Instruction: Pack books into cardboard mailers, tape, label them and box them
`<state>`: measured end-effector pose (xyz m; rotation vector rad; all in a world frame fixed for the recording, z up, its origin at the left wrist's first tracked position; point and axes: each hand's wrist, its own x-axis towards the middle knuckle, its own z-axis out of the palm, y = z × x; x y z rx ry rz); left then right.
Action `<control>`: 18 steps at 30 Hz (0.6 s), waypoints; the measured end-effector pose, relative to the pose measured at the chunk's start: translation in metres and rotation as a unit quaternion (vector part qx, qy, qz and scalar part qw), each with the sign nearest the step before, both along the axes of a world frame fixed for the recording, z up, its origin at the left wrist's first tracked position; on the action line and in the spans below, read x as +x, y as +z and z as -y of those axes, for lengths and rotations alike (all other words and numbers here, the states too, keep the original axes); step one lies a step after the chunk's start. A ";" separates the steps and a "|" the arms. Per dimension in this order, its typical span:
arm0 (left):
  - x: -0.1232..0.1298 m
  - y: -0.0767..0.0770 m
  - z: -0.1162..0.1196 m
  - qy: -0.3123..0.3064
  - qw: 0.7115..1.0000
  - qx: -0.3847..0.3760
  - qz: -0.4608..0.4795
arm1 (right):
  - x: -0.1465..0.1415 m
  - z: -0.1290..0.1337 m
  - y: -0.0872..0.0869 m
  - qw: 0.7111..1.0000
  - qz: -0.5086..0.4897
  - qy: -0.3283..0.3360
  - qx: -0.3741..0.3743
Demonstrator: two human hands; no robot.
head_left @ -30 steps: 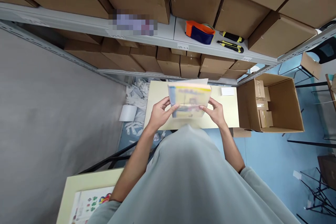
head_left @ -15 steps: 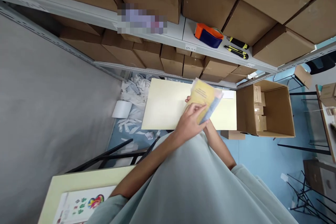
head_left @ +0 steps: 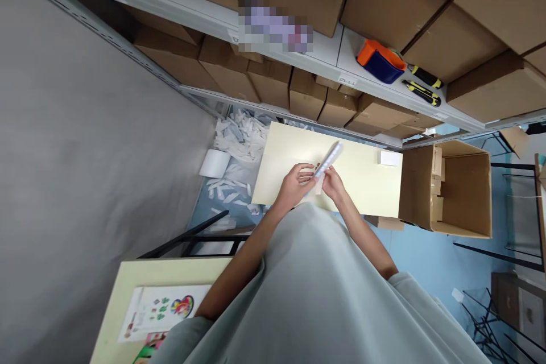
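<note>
Over the cream table, my left hand [head_left: 296, 185] grips a flat, thin packet [head_left: 328, 159] from the left, fingers curled at its lower end. The packet is tilted and turned almost edge-on, so only a narrow white and pale blue strip shows. My right hand [head_left: 334, 183] is closed on its right side, low down, fingertips close to the left hand's. A small white piece [head_left: 319, 185] shows between the hands; whether it belongs to the packet I cannot tell.
A small white box or stack [head_left: 389, 158] lies on the table [head_left: 290, 148]. To the right stands an open carton [head_left: 467, 187]. Shelves with boxes, an orange-and-blue tape dispenser [head_left: 381, 61] and cutters [head_left: 422, 92] run ahead. Paper scraps [head_left: 241, 136] and a white roll [head_left: 214, 164] lie left.
The packet has turned from showing its yellow face to nearly edge-on. My right hand has come out from behind it to its right side. The camera view has shifted left.
</note>
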<state>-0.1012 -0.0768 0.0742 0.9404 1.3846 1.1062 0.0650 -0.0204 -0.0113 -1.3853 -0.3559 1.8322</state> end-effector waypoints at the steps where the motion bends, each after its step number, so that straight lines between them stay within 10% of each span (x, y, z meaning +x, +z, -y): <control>1: -0.016 -0.015 -0.001 0.017 0.999 -0.032 0.021 | -0.004 -0.001 -0.007 1.000 0.005 -0.005 -0.010; 10: -0.126 -0.140 -0.039 0.132 0.977 -0.166 -0.002 | -0.081 -0.048 -0.080 0.984 0.171 0.016 -0.038; 18: -0.143 -0.192 -0.078 0.161 0.965 -0.209 -0.011 | -0.113 -0.070 -0.099 0.972 0.235 0.032 0.006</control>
